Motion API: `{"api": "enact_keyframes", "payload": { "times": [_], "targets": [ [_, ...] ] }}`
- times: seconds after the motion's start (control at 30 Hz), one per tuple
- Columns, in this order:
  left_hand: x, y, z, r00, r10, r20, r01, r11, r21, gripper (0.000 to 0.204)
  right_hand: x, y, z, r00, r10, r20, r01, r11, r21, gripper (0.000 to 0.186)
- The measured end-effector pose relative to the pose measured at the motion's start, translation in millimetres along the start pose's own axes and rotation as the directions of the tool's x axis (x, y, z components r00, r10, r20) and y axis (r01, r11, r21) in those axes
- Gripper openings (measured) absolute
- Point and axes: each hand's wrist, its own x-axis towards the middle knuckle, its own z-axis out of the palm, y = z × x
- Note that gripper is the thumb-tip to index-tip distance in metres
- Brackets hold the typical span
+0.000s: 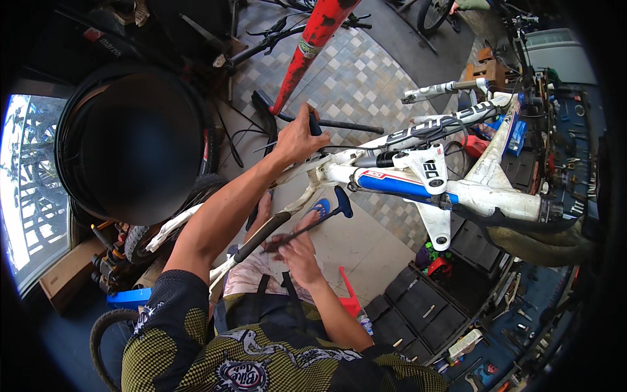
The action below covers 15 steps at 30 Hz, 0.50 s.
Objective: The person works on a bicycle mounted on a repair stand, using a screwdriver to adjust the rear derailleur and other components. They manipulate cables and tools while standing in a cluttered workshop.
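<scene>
A white bicycle frame (339, 174) with a blue panel lies across the middle, its rear arm with a black sleeve (261, 235) running toward my lap. Above the frame's rear part, my left hand (299, 138) is closed around a dark blue handle (315, 124); a thin rod shows on the hand's far side, and the rest is hidden by the fingers. Lower down, my right hand (299, 259) grips the shaft of a T-handle wrench (342, 204). The wrench's blue crossbar points up and right, below the frame; the fingers on its shaft are slightly blurred.
A red stand post (307, 55) rises at the top. Bicycle wheels (209, 147) stand at the left beside a wooden box (75, 274). Black toolboxes (418, 297) and a tool-covered bench (522, 333) line the right. Several other bikes stand at the back.
</scene>
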Motion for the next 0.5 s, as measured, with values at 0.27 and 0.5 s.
{"api": "enact_keyframes", "payload": {
  "times": [0.27, 0.5],
  "targets": [
    [0, -2, 0, 1.000, 0.000, 0.007, 0.000, 1.000, -0.011, 0.056, -108, -164, 26, 0.996, -0.080, -0.048, 0.094, 0.814, 0.573, 0.081],
    [2, -5, 2, 1.000, 0.010, -0.003, -0.010, 1.000, 0.005, 0.055, -100, -176, 12, 0.798, -0.554, -0.238, 0.546, 0.831, -0.102, 0.047]
  ]
}}
